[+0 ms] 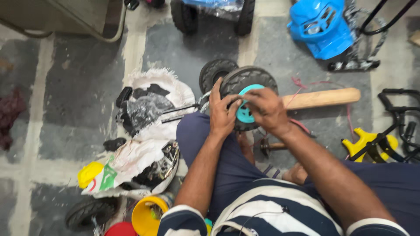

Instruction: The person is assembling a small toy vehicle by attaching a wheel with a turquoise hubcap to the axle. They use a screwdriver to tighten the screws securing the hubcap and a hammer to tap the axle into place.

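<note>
Both hands on a black toy wheel [249, 83] with teal hub [243, 114], held over the knee. Left hand [222, 114] grasps the rim edge; right hand [267, 109] pinches the hub. Second wheel [214, 72] just behind, wooden handle [321, 98] beside.

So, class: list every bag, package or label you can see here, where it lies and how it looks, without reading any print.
White sack: floor, left of the person's knee, crumpled, green and red printed patch, metal parts inside.
Frayed white sack: just behind it, open, holding black plastic pieces.
Clear plastic wrap: top edge, over a blue toy vehicle.
No signs or screens.
</note>
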